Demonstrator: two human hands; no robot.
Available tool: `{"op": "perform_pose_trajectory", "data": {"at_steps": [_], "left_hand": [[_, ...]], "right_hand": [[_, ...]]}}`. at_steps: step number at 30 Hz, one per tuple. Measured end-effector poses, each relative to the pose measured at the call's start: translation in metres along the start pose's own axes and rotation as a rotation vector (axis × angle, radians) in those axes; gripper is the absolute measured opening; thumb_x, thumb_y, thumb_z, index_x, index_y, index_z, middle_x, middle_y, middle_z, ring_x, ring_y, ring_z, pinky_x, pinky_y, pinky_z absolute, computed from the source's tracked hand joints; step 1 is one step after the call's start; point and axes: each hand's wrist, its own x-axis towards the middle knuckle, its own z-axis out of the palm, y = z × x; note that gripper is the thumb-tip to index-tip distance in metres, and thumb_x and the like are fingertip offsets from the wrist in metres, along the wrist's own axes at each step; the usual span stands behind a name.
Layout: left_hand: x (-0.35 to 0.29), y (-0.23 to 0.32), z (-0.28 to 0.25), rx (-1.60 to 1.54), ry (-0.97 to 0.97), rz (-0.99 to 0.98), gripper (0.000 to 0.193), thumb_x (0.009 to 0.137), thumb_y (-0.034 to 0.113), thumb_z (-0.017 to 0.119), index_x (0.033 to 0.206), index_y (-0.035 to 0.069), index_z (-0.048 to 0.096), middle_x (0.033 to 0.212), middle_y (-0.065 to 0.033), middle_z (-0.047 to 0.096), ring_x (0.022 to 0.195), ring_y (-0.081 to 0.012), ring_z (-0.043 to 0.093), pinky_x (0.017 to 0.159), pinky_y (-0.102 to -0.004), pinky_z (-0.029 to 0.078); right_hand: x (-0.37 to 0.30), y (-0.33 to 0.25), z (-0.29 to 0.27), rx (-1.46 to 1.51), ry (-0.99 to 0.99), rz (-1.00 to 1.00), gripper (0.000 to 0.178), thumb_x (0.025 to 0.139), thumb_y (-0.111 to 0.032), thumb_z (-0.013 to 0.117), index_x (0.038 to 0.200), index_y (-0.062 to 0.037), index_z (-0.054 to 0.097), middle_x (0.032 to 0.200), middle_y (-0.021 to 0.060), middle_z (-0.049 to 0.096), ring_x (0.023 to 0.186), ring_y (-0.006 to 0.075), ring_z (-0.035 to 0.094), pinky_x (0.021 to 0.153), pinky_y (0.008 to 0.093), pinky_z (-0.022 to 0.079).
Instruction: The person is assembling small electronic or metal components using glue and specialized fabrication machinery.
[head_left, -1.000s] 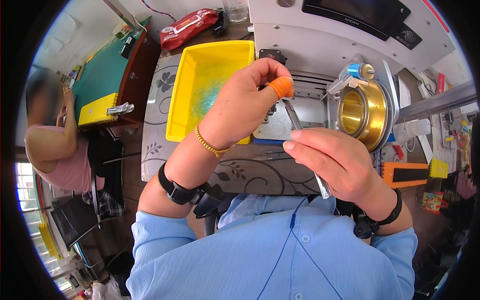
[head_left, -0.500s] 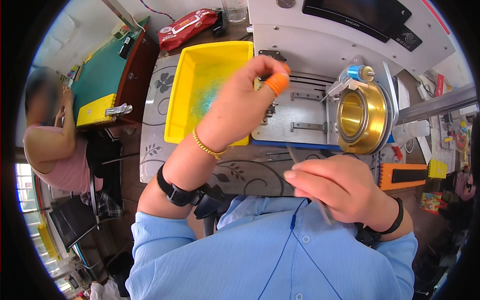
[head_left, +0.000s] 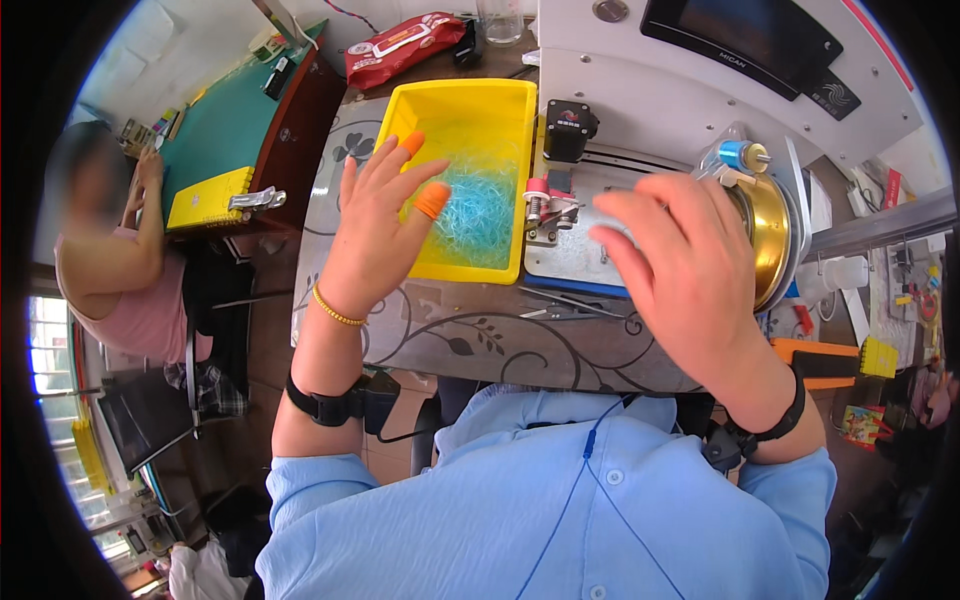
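Note:
My left hand (head_left: 385,225) hovers over the left side of a yellow bin (head_left: 400,110), fingers spread, with nothing in it. Orange finger covers sit on its thumb and one finger. A tangle of fine light-blue strands (head_left: 475,215) lies in the bin. Over the metal bed (head_left: 550,262) of a bench machine is my right hand (head_left: 690,265), thumb and fingers bent but apart, no object visible between them. It partly hides a gold ring-shaped part (head_left: 768,240). A small clamp head with red pieces and springs (head_left: 540,205) stands left of that hand.
A blue spool (head_left: 740,155) sits above the gold part. Tweezers (head_left: 570,303) lie on the table before the machine. Behind the bin are a red wipes pack (head_left: 405,48) and a glass jar (head_left: 500,22). At far left a person in pink (head_left: 130,290) sits by a green-topped desk (head_left: 225,125).
My left hand has moved left and opened out from a pinch. My right hand has risen over the machine bed, and the thin grey strip it held is no longer visible.

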Motion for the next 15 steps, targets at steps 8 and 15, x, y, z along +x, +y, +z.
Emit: {"op": "perform_pose_trajectory", "data": {"at_steps": [8,15], "left_hand": [[0.000,0.024,0.002,-0.188,0.285,0.022,0.019,0.085,0.006,0.066,0.104,0.006,0.067,0.125,-0.0121,0.064,0.117,-0.0271,0.058,0.105,-0.0398,0.039],[-0.011,0.082,0.009,-0.571,0.217,0.055,0.025,0.080,-0.001,0.069,0.103,0.004,0.065,0.103,-0.0104,0.068,0.085,-0.0238,0.063,0.076,-0.0317,0.049]], "right_hand": [[0.003,0.008,0.021,-0.008,0.006,-0.030,0.017,0.072,-0.005,0.073,0.083,-0.0070,0.060,0.086,0.0044,0.054,0.080,0.0225,0.053,0.070,0.0350,0.044],[0.001,0.012,0.020,0.042,0.078,-0.034,0.013,0.074,-0.007,0.070,0.083,-0.0071,0.061,0.084,0.0050,0.054,0.081,0.0240,0.054,0.070,0.0361,0.044]]}}
